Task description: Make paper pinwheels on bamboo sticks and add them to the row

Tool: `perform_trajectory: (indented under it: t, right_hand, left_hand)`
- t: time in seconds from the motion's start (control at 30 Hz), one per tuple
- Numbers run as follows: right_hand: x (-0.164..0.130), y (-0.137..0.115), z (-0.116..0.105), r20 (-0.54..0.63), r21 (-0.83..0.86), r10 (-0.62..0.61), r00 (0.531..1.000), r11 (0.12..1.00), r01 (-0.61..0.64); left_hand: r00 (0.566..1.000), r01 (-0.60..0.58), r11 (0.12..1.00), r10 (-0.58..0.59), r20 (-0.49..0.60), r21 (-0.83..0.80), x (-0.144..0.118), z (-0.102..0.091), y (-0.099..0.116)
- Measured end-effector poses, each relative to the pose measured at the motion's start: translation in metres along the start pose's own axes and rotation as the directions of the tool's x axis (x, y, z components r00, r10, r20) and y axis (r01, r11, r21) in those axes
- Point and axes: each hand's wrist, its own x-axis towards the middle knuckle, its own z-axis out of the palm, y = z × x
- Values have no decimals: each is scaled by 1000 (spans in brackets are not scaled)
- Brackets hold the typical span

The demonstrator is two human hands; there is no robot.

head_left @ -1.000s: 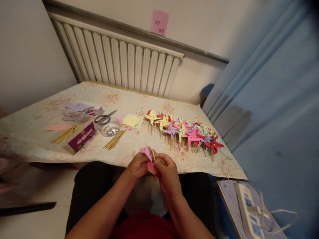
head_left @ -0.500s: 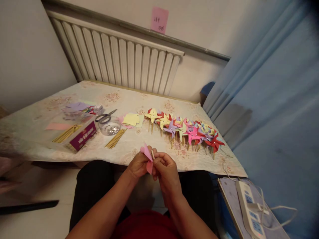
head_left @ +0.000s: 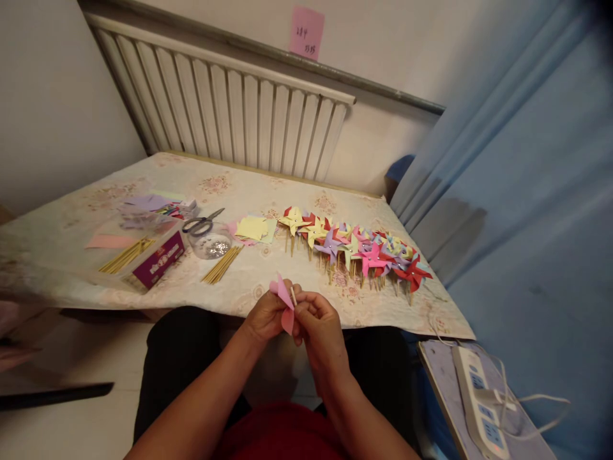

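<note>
Just off the table's near edge, my left hand (head_left: 269, 313) is closed on a pink paper pinwheel (head_left: 283, 294), its folded blades standing out past the fingers. My right hand (head_left: 317, 319) meets it from the right, pinching a short-looking wooden stick (head_left: 294, 296) whose end shows beside the pinwheel's back. The rest of the stick is hidden by the fingers. Whether the stick is joined to the paper I cannot tell. Ahead and to the right stand many finished pinwheels (head_left: 373, 257) in several colours, on sticks.
Loose sticks (head_left: 221, 264) lie left of centre, near a clear dish of small metal pins (head_left: 211, 245), scissors (head_left: 203, 223) and yellow paper squares (head_left: 252, 228). Farther left is a purple-labelled box (head_left: 160, 259) with more sticks. A power strip (head_left: 479, 402) rests on a side table at right.
The view has shifted very slightly. Both hands keep the same hold on the pink pinwheel and the stick, with no clear movement.
</note>
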Motion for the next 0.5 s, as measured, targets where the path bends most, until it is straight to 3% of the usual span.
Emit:
perform_trajectory:
  t: [0.5]
  right_hand:
    - [0,-1,1,-19,-2,13,1000,1000,-13]
  left_hand:
    - [1000,9,998,-7,-29,58,0,2,1]
